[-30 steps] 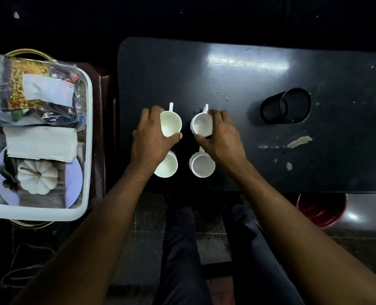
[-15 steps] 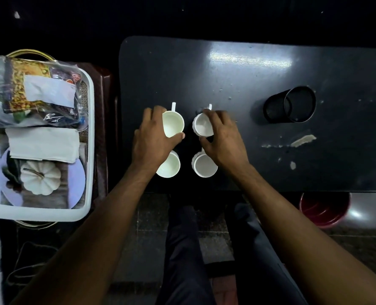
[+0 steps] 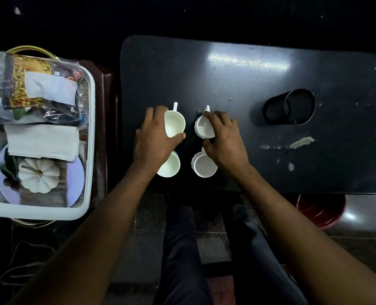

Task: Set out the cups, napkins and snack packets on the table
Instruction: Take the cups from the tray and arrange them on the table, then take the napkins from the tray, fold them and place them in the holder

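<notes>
Several white cups stand in a square on the left part of the dark table (image 3: 237,84). My left hand (image 3: 154,139) grips the far left cup (image 3: 174,125), thumb and fingers around its rim. My right hand (image 3: 223,139) grips the far right cup (image 3: 204,128) the same way. The near left cup (image 3: 170,167) and near right cup (image 3: 205,167) stand free, partly under my wrists. In a white tray (image 3: 90,133) to the left lie snack packets (image 3: 39,84) in clear plastic and folded white napkins (image 3: 42,140).
A black mesh holder (image 3: 290,110) lies on its side on the table's right half, near a patch of chipped paint (image 3: 301,143). A white pumpkin (image 3: 38,176) sits in the tray. A red bucket (image 3: 321,211) stands on the floor below the table edge.
Both hands stay on the two far cups. The right fingers have shifted slightly over the rim of the far right cup; the cups have hardly moved.
</notes>
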